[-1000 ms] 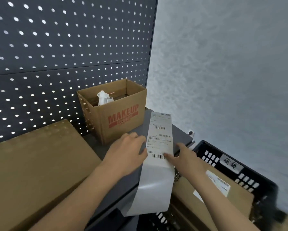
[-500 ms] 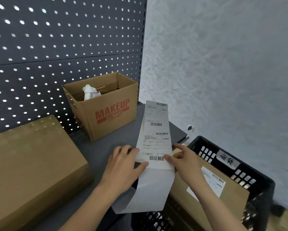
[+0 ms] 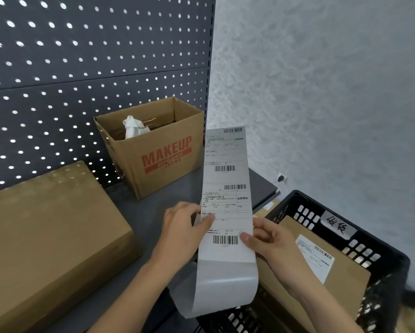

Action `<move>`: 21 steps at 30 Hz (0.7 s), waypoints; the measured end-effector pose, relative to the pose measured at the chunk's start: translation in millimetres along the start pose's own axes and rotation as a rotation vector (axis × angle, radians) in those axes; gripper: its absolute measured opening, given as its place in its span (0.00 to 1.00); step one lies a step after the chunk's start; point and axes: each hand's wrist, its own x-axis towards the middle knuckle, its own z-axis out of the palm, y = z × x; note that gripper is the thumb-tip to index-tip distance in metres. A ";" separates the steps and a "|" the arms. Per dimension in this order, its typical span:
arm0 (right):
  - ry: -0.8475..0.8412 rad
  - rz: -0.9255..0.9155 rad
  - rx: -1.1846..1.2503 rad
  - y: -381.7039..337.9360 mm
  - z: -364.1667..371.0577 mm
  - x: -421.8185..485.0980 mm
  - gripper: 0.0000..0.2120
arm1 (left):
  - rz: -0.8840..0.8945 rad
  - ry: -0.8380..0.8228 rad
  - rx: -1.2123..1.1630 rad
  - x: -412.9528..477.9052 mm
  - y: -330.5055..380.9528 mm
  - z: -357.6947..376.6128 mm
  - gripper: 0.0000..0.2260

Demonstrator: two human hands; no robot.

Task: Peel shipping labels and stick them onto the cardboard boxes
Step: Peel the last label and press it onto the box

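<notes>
Your left hand [image 3: 181,233] and right hand [image 3: 271,243] both hold the strip of shipping labels [image 3: 227,200] upright above the front edge of the grey table [image 3: 153,207]. On the left, your thumb presses flat on the printed face of the lower label near its left edge, with the fingers [image 3: 185,207] curled close behind the strip, so the paper is pinched between them. On the right, your thumb lies on the face just beside the lower barcode, and the fingers [image 3: 266,228] are bent around the strip's right edge; that grip is closed on the paper too. Two printed labels sit one above the other on the strip, and the bare glossy backing [image 3: 223,289] curls down and away below your hands. A closed cardboard box [image 3: 48,236] lies on the table to your left, and an open box marked MAKEUP [image 3: 163,159] stands further back against the pegboard [image 3: 81,68], with something white inside it. To your right, a black crate [image 3: 360,246] holds a flat cardboard box [image 3: 341,284] that already carries a label [image 3: 316,258] on its top.
</notes>
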 end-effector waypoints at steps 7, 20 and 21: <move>0.004 0.004 -0.062 1.3 2.1 -11.3 0.17 | -0.092 -0.029 -0.355 -12.2 16.9 -9.9 0.02; 0.122 -0.035 0.159 7.2 10.5 -8.5 0.20 | -0.127 -0.174 -0.418 -52.8 16.2 -34.9 0.05; 0.128 -0.030 0.164 8.8 11.1 -7.6 0.20 | -0.129 -0.176 -0.407 -54.6 14.7 -36.5 0.04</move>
